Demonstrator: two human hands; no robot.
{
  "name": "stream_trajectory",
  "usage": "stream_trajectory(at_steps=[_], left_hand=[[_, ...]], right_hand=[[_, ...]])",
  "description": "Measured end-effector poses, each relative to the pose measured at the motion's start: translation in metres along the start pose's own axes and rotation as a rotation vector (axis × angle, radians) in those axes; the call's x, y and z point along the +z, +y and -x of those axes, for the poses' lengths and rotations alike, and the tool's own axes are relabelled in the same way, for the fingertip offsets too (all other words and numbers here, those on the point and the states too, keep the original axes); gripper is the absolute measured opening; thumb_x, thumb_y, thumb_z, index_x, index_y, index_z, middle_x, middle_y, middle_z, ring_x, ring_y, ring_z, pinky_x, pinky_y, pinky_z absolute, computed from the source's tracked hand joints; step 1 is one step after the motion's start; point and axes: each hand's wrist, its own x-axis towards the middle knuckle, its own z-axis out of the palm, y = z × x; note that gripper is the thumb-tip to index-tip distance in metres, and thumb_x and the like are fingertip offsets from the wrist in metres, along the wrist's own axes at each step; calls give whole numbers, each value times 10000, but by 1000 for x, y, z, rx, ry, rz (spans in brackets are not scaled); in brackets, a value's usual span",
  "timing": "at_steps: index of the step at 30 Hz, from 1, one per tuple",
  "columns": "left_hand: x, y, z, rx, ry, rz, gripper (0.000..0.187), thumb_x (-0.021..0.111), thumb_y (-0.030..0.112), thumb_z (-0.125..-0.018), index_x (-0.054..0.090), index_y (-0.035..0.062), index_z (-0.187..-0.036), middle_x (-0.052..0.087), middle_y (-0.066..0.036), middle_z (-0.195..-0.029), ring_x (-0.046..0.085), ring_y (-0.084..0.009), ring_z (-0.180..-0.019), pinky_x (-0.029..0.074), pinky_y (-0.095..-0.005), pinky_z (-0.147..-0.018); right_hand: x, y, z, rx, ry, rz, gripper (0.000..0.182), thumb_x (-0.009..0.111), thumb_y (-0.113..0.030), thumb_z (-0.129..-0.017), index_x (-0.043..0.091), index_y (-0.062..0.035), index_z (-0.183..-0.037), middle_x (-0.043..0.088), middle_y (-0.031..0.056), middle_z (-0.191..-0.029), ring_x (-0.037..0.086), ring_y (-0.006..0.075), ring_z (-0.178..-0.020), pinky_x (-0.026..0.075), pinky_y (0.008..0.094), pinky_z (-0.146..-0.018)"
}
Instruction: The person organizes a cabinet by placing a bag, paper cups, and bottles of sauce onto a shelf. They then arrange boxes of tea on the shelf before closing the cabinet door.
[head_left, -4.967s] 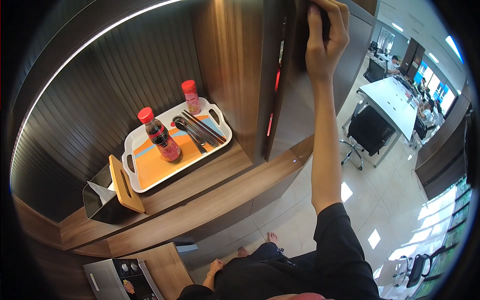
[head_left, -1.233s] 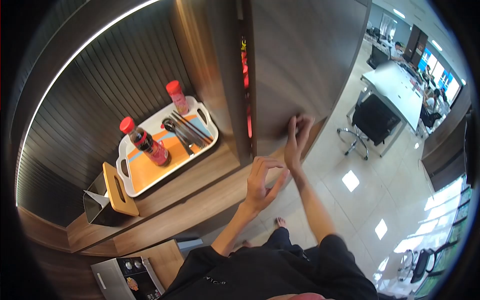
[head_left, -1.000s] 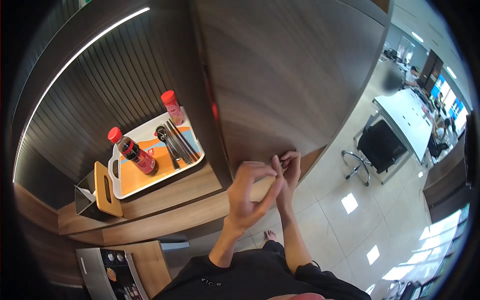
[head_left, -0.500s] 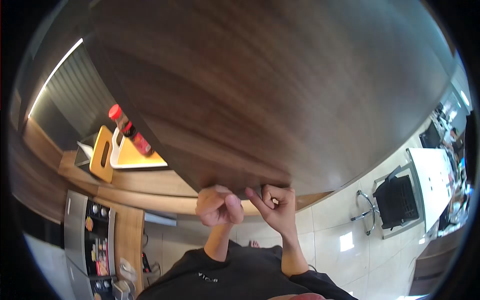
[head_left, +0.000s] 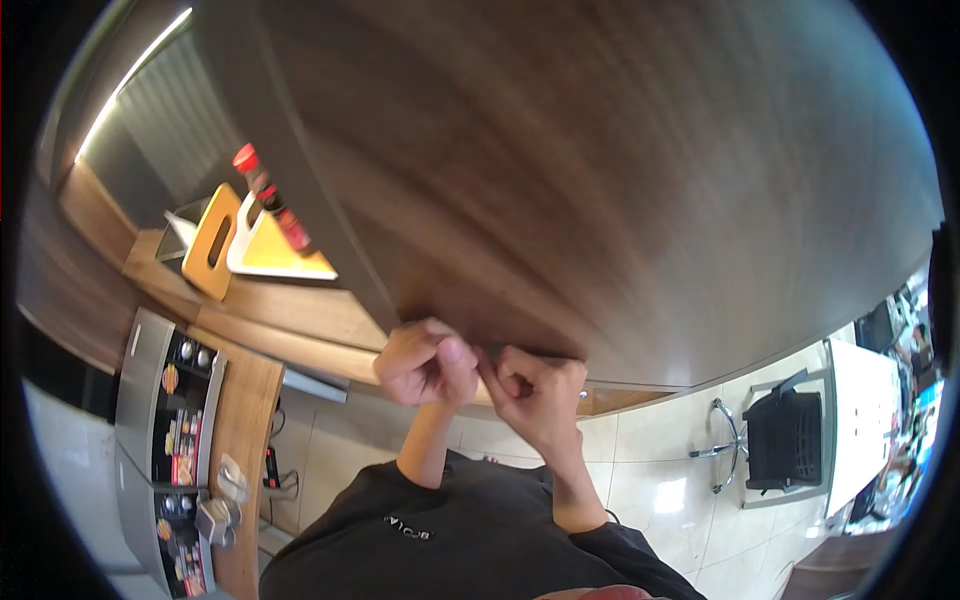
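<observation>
Panel: the dark brown wood-grain panel [head_left: 590, 190] is filling most of the view's upper part, its grain slanting and its lower edge curving just above the hands; it is hiding part of the shelf behind.
Left hand: the left hand [head_left: 425, 366] is resting at that lower edge, fingers curling inward, thumb lying close against them; whether they are clamping the edge, I cannot tell.
Right hand: the right hand [head_left: 538, 395] is sitting just beside the left at the same edge, fingers bending into a loose curl; their grip on the panel I cannot tell either.
Shelf: the pale wooden shelf [head_left: 295, 312] is running along the left, bearing a white-rimmed tray [head_left: 262, 266] with a yellow-orange base.
Tray: a red-capped bottle [head_left: 290, 228] is standing on it, partly covered by the panel.
Beside the tray: a tissue box with a yellow slotted front [head_left: 203, 268] is showing white tissue.
Back wall: a light strip [head_left: 135, 78] is glowing over ribbed panelling [head_left: 182, 108].
Lower left: a wooden counter [head_left: 248, 395] is adjoining grey drawers.
Room: pale floor tiles [head_left: 645, 440] are reflecting light; a black office chair [head_left: 785, 440] is standing at a white table [head_left: 858, 425].
</observation>
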Motion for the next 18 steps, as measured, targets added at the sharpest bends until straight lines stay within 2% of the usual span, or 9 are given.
stream_trajectory(at_steps=[1,2,4,5,8,9,18], left_hand=[[1,1,1,6,11,-12,201,665,24,-904,513,15,-774,526,-45,-516,459,-144,-391,336,-257,-397],[1,2,1,13,21,-24,195,672,7,-889,533,14,-752,516,-40,-512,460,-145,-392,335,-261,-396],[-11,6,-6,71,-244,-124,189,592,73,-976,424,-10,-959,474,-37,-491,457,-106,-403,349,-227,-393],[-4,11,-7,87,-170,-100,178,607,40,-954,436,-6,-939,486,-35,-503,454,-105,-399,352,-229,-397],[-6,23,-12,124,-218,-105,163,626,-10,-922,466,-13,-953,515,-35,-529,459,-110,-401,378,-241,-404],[-6,25,-13,131,-225,-113,165,632,-14,-915,474,-16,-962,525,-39,-543,461,-113,-406,382,-244,-408],[-6,27,-10,198,-212,-157,185,673,-11,-877,519,-20,-981,565,-53,-620,476,-132,-458,390,-261,-428]], right_hand=[[2,2,3,11,-17,-17,372,762,-33,-775,453,-74,-573,358,32,-484,359,188,-416,327,303,-439],[3,1,6,26,-22,-31,389,769,-73,-798,455,-87,-567,365,30,-471,380,199,-402,330,313,-434],[3,0,9,47,-20,-53,434,781,-152,-842,458,-112,-556,378,26,-447,423,222,-373,336,334,-425],[1,0,11,28,-19,-63,434,778,-130,-840,447,-105,-560,374,25,-450,388,214,-375,323,323,-428],[-2,-2,16,41,-37,-85,431,777,-104,-829,433,-103,-569,366,24,-457,356,209,-385,309,313,-432],[-2,-3,18,40,-47,-109,414,758,-54,-813,417,-92,-581,353,35,-469,336,200,-400,306,311,-436],[3,-6,25,58,-36,-122,354,706,7,-783,411,-77,-607,360,56,-499,361,194,-415,321,319,-442]])
